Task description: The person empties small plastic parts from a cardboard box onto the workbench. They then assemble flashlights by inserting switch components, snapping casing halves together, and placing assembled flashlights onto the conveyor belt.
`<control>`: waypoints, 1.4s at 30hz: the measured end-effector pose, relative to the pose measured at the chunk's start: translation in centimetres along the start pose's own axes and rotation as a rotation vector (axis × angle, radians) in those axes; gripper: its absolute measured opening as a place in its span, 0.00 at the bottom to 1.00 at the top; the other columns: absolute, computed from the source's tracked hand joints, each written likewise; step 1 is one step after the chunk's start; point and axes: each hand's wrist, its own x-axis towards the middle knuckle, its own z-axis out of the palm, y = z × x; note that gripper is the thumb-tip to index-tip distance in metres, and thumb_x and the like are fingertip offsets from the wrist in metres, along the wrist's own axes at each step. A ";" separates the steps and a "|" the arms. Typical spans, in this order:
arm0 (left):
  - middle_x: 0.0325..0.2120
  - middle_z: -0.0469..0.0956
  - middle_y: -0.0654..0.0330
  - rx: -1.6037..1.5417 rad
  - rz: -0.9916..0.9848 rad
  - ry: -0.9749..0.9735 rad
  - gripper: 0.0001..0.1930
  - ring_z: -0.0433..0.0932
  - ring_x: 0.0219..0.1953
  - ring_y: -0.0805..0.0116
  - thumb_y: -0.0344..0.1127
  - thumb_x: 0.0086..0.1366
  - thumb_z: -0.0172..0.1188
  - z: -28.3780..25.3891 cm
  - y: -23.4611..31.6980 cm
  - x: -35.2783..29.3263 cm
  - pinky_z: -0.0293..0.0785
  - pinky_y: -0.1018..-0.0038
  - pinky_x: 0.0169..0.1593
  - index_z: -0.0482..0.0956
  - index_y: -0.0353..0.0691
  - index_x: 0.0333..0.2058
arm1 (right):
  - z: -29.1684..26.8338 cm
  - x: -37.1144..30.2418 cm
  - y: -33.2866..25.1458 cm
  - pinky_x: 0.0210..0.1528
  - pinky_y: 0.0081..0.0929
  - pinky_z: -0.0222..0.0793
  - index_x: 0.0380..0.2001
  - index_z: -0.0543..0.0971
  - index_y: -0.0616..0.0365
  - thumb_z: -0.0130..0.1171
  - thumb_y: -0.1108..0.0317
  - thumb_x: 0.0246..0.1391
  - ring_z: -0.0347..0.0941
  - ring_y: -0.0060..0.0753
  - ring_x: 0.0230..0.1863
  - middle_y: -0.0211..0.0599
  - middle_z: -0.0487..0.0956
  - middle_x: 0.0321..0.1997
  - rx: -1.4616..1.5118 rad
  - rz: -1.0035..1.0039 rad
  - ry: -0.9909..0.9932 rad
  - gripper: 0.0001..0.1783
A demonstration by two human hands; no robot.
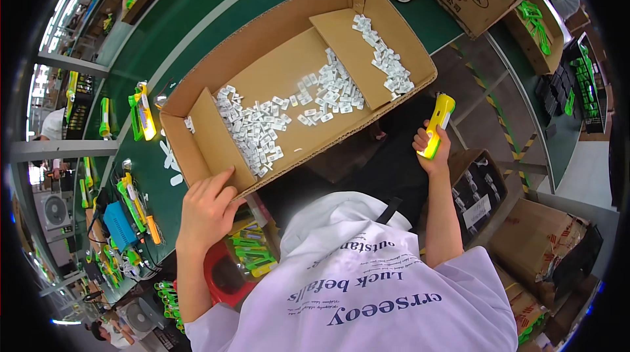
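Right hand (433, 148) closed around yellow torch (438, 124) | left hand (207, 211), fingers loosely curled, rested on cardboard box (275, 76) edge | step judged: fetching white piece (262, 132) | next: a reach into box is needed.

**Bright, even light in a heavily curved fisheye frame**

The scene is brightly and evenly lit from overhead. Long white strips of light, blown out to pure white, run along the upper left of the frame. Shadows are soft: a dim patch lies beneath the cardboard box (295, 83) at centre, and the lower left stays darker. The green surface (216, 11) shows a mild sheen. The white shirt (367, 286) at the bottom is close to overexposed. Straight edges bow strongly toward the rim, and a black circular border cuts off all four corners. Detail is sharp in the middle and soft and smeared near the edges.
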 end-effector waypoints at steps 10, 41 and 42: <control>0.45 0.77 0.44 -0.650 -0.281 0.151 0.13 0.77 0.47 0.46 0.33 0.66 0.53 -2.3 -1.6 9.8 0.73 0.63 0.50 0.74 0.30 0.45 | -0.1 0.8 -0.4 0.22 0.21 0.54 0.41 0.68 0.56 0.53 0.58 0.58 0.56 0.22 0.19 0.29 0.61 0.21 -0.008 0.018 -0.002 0.15; 0.27 0.78 0.49 0.535 -0.144 -0.187 0.25 0.74 0.38 0.52 0.54 0.69 0.49 1.2 -4.7 15.0 0.65 0.59 0.46 0.76 0.33 0.35 | -0.4 0.4 -0.5 0.23 0.21 0.55 0.44 0.68 0.58 0.52 0.58 0.60 0.56 0.22 0.20 0.30 0.62 0.22 0.027 0.007 -0.057 0.16; 0.29 0.79 0.49 0.504 -0.140 -0.229 0.24 0.74 0.40 0.52 0.53 0.68 0.50 0.8 -4.4 15.0 0.65 0.59 0.48 0.77 0.32 0.36 | -0.5 0.2 -0.7 0.23 0.21 0.55 0.44 0.68 0.58 0.52 0.58 0.60 0.56 0.22 0.20 0.30 0.62 0.22 0.031 -0.001 -0.049 0.16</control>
